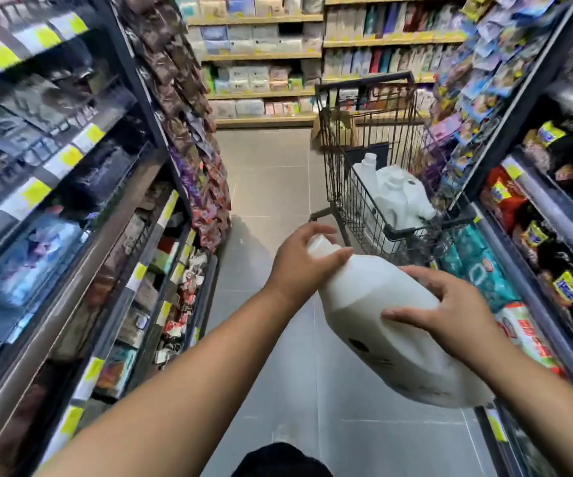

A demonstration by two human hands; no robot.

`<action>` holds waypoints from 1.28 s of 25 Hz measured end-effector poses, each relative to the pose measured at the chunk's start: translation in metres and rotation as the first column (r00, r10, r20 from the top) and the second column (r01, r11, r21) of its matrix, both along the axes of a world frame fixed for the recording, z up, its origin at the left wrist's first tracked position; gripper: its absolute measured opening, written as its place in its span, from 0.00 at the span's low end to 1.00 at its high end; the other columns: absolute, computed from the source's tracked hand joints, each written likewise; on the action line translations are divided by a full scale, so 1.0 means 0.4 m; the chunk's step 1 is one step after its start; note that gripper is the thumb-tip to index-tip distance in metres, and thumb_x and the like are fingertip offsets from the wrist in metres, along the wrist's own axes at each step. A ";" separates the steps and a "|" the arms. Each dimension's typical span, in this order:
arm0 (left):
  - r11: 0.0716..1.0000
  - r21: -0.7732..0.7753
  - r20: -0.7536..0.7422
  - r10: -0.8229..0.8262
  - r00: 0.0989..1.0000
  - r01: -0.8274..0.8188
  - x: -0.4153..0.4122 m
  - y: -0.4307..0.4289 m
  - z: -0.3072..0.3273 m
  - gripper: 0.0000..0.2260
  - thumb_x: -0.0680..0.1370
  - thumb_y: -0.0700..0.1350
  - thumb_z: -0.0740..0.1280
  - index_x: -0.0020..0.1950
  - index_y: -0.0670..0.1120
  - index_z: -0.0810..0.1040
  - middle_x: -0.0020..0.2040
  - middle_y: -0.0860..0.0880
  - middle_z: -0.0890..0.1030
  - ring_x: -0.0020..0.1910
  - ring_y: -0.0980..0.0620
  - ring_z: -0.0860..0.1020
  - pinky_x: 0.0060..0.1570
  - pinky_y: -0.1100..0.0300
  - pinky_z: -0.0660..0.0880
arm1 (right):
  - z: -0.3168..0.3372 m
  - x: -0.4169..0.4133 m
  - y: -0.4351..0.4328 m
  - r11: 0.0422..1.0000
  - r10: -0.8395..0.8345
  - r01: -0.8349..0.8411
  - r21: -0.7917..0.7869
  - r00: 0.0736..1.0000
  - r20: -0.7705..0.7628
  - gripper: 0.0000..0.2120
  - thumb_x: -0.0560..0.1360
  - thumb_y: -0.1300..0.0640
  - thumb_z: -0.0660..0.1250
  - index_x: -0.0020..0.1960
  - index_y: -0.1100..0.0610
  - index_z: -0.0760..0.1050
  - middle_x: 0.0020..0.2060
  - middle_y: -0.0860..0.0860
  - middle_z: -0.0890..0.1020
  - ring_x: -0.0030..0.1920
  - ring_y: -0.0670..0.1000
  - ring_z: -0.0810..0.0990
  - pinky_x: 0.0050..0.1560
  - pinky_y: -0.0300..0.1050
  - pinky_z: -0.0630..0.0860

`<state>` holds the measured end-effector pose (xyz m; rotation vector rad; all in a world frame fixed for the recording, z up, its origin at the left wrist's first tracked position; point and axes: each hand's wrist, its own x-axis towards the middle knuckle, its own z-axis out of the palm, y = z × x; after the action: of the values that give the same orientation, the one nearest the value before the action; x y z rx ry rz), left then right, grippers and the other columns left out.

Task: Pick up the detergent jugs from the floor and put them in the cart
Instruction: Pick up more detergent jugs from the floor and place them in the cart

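A large white detergent jug [377, 304] is held tilted in the air in front of me, cap end pointing up and left. My left hand [304, 263] grips its neck just below the cap. My right hand [446, 308] presses on the upper side of its body. Ahead on the right stands a black wire shopping cart [357, 197]. Inside the cart lie other white jugs [398, 194], at least two of them, packed together. The held jug is lower than the cart's rim and short of it.
Stocked shelves [71, 201] line the narrow aisle on the left, and more shelves [546, 208] on the right, close to the cart. Grey tiled floor [271, 187] runs ahead to a back wall of shelves [261, 63]. Packaged goods [477, 270] sit low at the right.
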<state>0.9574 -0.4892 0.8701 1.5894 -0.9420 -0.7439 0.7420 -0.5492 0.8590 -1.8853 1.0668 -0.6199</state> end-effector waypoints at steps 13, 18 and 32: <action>0.982 0.065 0.173 -0.184 0.968 0.175 0.153 -0.881 0.003 0.11 0.70 0.48 0.77 0.50 0.52 0.80 0.53 0.59 0.81 0.55 0.65 0.74 0.49 0.73 0.67 | -0.029 0.139 -0.774 0.970 -0.231 0.225 0.090 0.971 0.062 0.30 0.56 0.54 0.84 0.55 0.44 0.78 0.46 0.35 0.79 0.47 0.34 0.76 0.43 0.19 0.66; 0.979 0.083 0.250 -0.201 0.947 0.186 0.166 -1.157 0.014 0.11 0.70 0.49 0.76 0.50 0.52 0.80 0.47 0.66 0.77 0.48 0.78 0.70 0.55 0.67 0.66 | -0.050 0.162 -1.021 0.964 -0.253 0.242 0.109 0.963 0.095 0.32 0.55 0.50 0.84 0.56 0.39 0.77 0.50 0.40 0.82 0.50 0.41 0.79 0.49 0.30 0.72; 0.843 0.263 0.315 -0.534 0.784 0.469 0.239 -1.719 -0.163 0.13 0.71 0.49 0.76 0.53 0.54 0.79 0.53 0.58 0.80 0.55 0.63 0.72 0.55 0.67 0.65 | -0.274 0.290 -1.398 0.756 -0.591 0.542 0.366 0.807 0.025 0.40 0.50 0.46 0.82 0.62 0.42 0.76 0.57 0.49 0.82 0.54 0.47 0.81 0.60 0.45 0.77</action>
<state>1.0529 -1.1767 0.8049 1.6783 -1.6756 -0.9188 0.8580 -1.1086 0.7495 -1.1788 1.5605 -0.8291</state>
